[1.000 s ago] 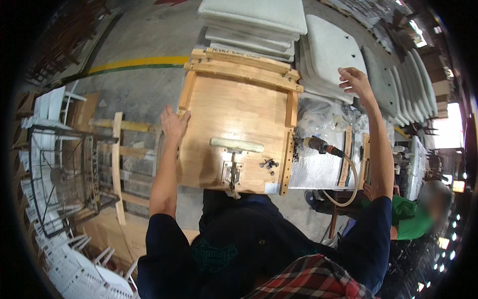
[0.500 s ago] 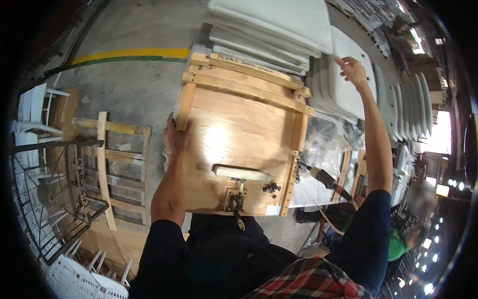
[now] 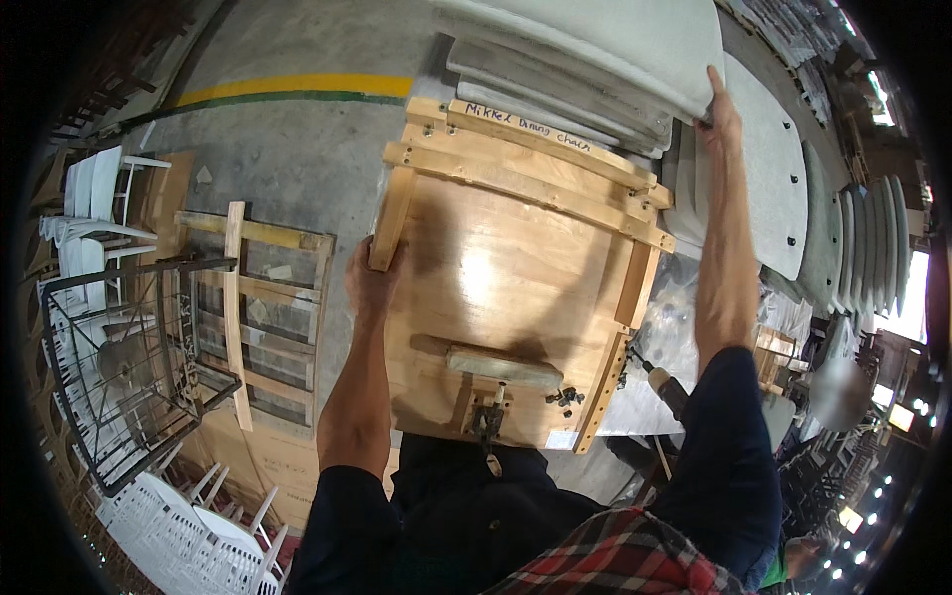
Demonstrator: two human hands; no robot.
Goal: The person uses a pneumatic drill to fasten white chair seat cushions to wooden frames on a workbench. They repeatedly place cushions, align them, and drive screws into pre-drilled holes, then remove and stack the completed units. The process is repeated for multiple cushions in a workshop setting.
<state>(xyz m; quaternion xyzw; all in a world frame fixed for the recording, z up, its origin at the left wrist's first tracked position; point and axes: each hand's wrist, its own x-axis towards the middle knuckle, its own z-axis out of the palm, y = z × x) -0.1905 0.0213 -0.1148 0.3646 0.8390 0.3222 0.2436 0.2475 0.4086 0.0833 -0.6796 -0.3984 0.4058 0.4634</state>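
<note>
In front of me lies a flat plywood jig (image 3: 496, 268) framed with wooden rails. My left hand (image 3: 375, 278) is closed around the lower end of its left rail (image 3: 394, 218). Up at the right, my right hand (image 3: 722, 114) holds the near right corner of the top light grey padded panel (image 3: 605, 45), with one finger along its edge. More grey panels (image 3: 555, 89) are stacked under it. Near the jig's front edge a toggle clamp (image 3: 486, 412) carries a pale bar (image 3: 504, 367). Small black pieces (image 3: 565, 397) lie beside it.
A power driver (image 3: 662, 385) with a dark handle lies right of the jig. More grey panels with black fittings (image 3: 764, 169) stand at the right. Left on the floor are a wooden pallet (image 3: 278, 307), a black metal frame (image 3: 129, 367) and white chairs (image 3: 188, 545).
My right hand has come from the air above the right-hand panels to the top panel's corner, and its fingers have closed there. My left hand stays at the jig's left rail. The view has shifted.
</note>
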